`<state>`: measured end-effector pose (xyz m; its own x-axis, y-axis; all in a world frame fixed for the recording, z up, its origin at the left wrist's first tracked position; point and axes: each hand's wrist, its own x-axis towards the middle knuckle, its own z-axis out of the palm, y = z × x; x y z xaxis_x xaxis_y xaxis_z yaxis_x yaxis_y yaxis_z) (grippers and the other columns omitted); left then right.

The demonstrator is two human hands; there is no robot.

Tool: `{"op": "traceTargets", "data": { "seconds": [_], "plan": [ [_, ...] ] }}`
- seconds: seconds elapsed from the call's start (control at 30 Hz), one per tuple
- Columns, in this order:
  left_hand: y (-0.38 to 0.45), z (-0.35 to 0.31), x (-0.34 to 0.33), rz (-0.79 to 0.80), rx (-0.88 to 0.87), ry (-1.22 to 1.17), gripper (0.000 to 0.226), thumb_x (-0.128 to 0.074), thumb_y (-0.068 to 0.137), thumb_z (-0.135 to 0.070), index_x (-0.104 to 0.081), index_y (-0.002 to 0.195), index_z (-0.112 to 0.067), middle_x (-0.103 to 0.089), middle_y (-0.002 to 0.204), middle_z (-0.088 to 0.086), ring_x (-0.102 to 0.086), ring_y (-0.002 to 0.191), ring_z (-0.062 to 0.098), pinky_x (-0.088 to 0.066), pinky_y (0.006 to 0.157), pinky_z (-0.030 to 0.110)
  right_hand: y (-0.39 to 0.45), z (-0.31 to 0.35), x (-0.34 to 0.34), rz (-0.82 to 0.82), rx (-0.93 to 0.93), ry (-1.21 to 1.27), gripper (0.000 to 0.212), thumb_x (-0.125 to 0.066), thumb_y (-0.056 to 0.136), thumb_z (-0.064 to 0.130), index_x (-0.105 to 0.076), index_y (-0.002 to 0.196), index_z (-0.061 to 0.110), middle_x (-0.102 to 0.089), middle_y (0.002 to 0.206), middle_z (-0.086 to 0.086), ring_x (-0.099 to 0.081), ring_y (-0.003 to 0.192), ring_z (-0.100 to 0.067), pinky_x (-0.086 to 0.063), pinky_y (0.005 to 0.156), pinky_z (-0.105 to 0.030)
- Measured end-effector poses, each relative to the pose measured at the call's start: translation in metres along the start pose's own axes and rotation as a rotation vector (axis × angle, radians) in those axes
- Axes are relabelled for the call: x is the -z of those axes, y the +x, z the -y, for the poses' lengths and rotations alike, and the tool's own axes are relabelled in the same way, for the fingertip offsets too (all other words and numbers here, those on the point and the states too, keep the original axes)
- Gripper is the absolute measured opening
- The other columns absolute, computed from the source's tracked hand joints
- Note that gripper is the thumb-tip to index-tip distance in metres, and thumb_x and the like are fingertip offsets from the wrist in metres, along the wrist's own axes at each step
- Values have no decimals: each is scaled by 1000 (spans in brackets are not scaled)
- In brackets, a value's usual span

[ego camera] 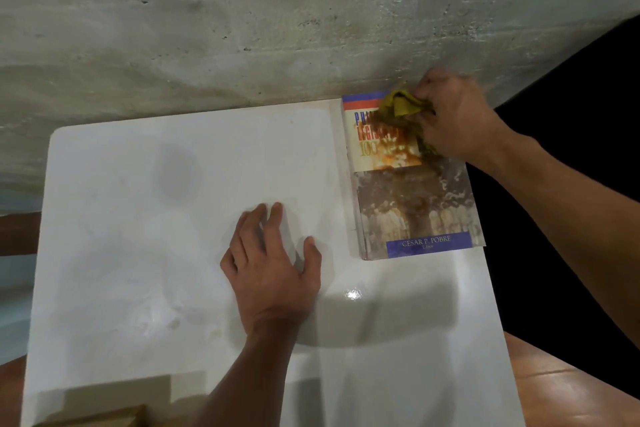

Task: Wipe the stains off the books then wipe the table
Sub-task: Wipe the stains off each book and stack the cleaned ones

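Head view: right hand (453, 114) grip bunches a soft yellow cloth (403, 107), fingers curled round it, pressing it on the book (412, 184) beneath. Brown stain (405, 158) lies just below the grip. Book looks stiff, probably slides; left hand (270, 267) lies flat, fingers spread, on the tabletop (138, 218) well left.

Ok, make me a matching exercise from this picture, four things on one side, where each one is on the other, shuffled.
Things:
1. crumpled yellow-green cloth
2. stained paperback book
3. left hand
4. tan cardboard box

Places:
A. flat on the white table
B. table's near left corner
C. gripped in the right hand
D. table's far right corner

Pairs: 1-C, 2-D, 3-A, 4-B
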<state>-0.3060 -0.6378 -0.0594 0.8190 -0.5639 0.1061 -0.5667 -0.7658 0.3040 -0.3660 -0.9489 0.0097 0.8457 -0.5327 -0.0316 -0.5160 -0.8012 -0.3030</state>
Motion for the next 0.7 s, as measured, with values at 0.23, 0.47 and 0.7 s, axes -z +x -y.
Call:
{"op": "traceTargets", "data": {
  "seconds": [0.23,0.47,0.7],
  "plan": [
    [0,0,0,4,9,-8,62,-59,84,-43,-54,140,-17,-48,143,6,-44,136,29,-35,101,47,6,0,-1,61,20,-17,16,-70,85,7,-76,99,5,-57,96,-13,-59,84,-31,-43,74,-24],
    [0,0,0,14,9,5,62,-58,85,-43,-53,141,-17,-48,143,6,-43,136,29,-35,101,47,13,0,0,43,28,-60,14,-66,83,4,-75,94,1,-58,95,-19,-59,87,-38,-50,76,-36],
    [0,0,1,42,29,-6,62,-53,86,-47,-51,141,-19,-46,144,4,-40,138,27,-34,104,46,15,-1,4,146,60,108,24,-75,85,13,-76,109,14,-61,100,-8,-60,89,-25,-52,82,-32]
  ]
}}
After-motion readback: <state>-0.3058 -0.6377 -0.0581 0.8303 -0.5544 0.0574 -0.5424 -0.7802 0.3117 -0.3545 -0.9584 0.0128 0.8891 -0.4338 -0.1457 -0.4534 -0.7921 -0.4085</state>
